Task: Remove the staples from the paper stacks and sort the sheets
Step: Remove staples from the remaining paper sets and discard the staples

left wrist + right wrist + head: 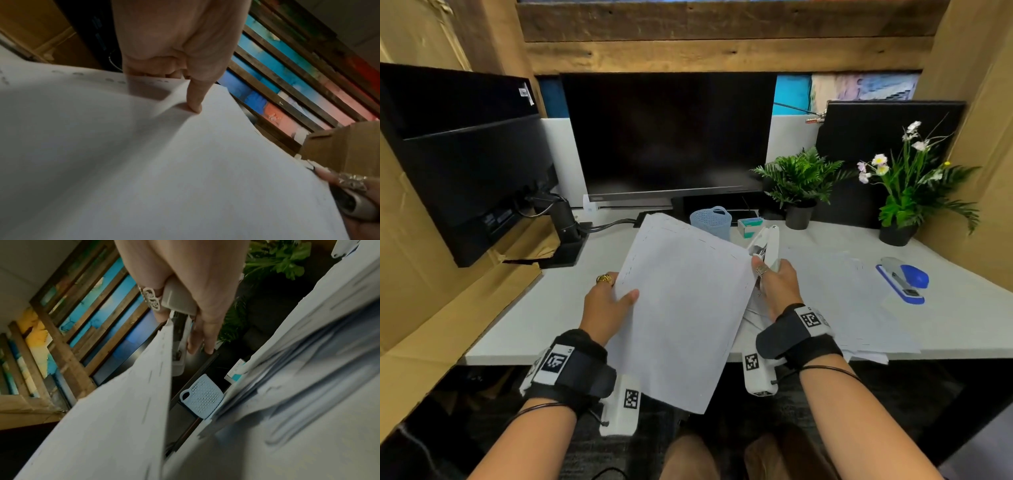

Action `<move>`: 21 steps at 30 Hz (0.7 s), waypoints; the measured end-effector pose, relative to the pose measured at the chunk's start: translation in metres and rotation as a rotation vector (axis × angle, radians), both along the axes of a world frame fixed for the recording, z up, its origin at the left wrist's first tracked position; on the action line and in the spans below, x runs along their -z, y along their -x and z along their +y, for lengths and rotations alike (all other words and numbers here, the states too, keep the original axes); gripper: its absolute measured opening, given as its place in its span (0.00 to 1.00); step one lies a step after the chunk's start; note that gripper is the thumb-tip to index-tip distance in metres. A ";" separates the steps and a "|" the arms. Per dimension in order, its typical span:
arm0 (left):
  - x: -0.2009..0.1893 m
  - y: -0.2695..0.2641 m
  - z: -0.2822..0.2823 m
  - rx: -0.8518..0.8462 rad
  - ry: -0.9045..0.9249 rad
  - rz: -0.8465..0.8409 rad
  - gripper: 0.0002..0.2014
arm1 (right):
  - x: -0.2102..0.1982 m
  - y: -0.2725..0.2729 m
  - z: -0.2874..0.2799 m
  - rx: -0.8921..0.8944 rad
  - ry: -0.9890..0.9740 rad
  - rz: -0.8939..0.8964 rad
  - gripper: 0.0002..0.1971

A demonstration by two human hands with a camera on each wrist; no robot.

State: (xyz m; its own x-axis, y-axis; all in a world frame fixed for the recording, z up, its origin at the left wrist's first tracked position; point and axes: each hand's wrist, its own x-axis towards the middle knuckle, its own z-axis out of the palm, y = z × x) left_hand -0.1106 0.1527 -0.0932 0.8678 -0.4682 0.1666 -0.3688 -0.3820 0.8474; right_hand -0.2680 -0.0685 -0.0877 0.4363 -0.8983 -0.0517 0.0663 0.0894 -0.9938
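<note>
— Left hand?
— Thumb on top, grip pinching the paper stack above the tabletop's front edge.
— Right hand?
— Raised, grip wrapped round the staple remover at the stack's corner.

Loose sheets blurred in right wrist view (motion smear); left fingers mostly hidden behind paper stack.
</note>
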 end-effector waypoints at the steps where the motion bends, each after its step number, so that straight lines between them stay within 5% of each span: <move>1: 0.000 0.001 -0.002 0.004 -0.003 -0.008 0.19 | -0.002 0.004 0.000 0.012 0.026 -0.017 0.13; 11: 0.005 0.005 -0.014 0.051 0.029 0.020 0.19 | -0.019 0.030 -0.006 -0.145 -0.340 -0.586 0.19; 16: 0.007 0.008 -0.018 0.047 0.025 0.026 0.20 | -0.023 0.037 -0.012 -0.022 -0.291 -0.454 0.27; 21: 0.006 0.009 -0.020 0.041 0.088 0.022 0.18 | -0.017 0.049 -0.012 -0.041 -0.344 -0.374 0.19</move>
State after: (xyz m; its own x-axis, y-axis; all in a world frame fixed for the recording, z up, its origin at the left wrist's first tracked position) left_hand -0.1199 0.1324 -0.0989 0.8522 -0.4878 0.1893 -0.3631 -0.2908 0.8852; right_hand -0.3167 -0.0806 -0.0703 0.5161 -0.8385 -0.1749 0.4019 0.4174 -0.8150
